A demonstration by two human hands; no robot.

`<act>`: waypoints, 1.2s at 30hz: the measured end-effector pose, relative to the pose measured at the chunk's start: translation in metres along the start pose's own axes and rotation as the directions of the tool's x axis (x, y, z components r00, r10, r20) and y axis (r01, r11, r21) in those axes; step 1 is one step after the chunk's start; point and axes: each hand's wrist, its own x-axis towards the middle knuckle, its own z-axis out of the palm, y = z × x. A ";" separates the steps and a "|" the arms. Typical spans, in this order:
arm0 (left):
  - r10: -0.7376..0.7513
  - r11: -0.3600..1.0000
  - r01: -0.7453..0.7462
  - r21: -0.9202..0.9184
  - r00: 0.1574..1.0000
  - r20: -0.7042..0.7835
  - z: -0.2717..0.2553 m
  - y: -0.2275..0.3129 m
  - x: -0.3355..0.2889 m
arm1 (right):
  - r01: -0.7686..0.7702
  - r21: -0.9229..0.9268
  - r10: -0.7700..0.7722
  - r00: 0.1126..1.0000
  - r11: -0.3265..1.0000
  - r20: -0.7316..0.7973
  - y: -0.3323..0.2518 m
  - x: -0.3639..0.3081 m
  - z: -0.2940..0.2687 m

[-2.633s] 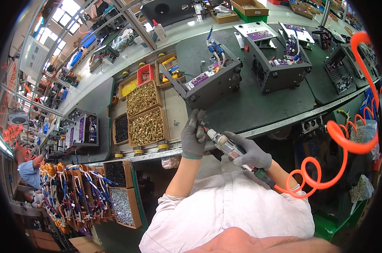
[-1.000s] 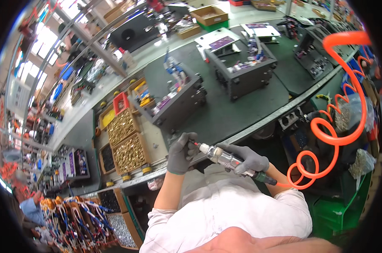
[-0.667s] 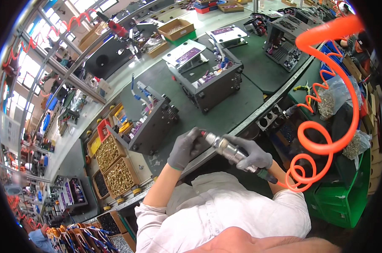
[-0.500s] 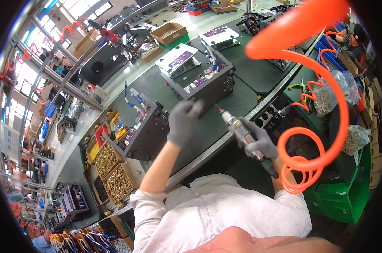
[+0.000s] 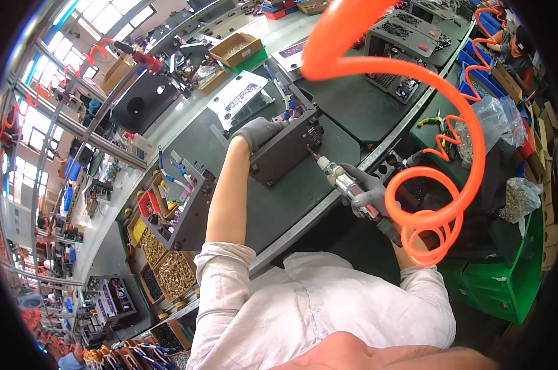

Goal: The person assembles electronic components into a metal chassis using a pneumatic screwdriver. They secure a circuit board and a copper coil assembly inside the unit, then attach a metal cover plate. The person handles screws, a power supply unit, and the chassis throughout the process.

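My right hand (image 5: pixel 373 192), gloved in grey, is closed around a pneumatic screwdriver (image 5: pixel 345 182). An orange coiled air hose (image 5: pixel 470 166) runs from the tool's rear. The red-tipped bit (image 5: pixel 314 152) points at the lower right end of a dark metal case (image 5: pixel 282 157); whether they touch I cannot tell. My left hand (image 5: pixel 260 132), also gloved, grips the upper edge of this case, its fingertips partly hidden over the rim. Inside the case are blue and white connectors. A second dark case (image 5: pixel 189 216) stands to the left of my left forearm.
Boxes of brass-coloured fasteners (image 5: pixel 174 270) lie left, beside the second case. White plates on stands (image 5: pixel 241 98) are behind the held case. A metal rail (image 5: pixel 316 216) edges the bench. At right are a green bin (image 5: pixel 488 290) and a plastic bag of small parts (image 5: pixel 519 203).
My left hand has moved up and taken hold of the case's edge. The screwdriver's tip has come closer to the case's right end. The view has shifted slightly.
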 end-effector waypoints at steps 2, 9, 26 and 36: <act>0.015 0.994 -0.013 -0.111 1.000 0.021 -0.001 -0.010 0.000 | 0.023 0.012 -0.023 1.000 1.000 0.018 0.003 0.003 0.001; 0.004 0.965 0.004 -0.262 1.000 0.029 0.000 -0.026 -0.020 | 0.009 -0.041 -0.006 0.998 0.999 0.061 0.003 0.012 0.014; 0.010 0.915 0.014 -0.404 0.998 0.056 0.000 -0.035 -0.023 | 0.039 0.139 -0.050 0.996 0.990 0.074 0.013 0.013 0.041; 0.015 0.932 0.000 -0.363 0.999 0.039 0.000 -0.032 -0.024 | 0.023 0.086 -0.028 0.998 0.996 0.057 0.017 0.013 0.037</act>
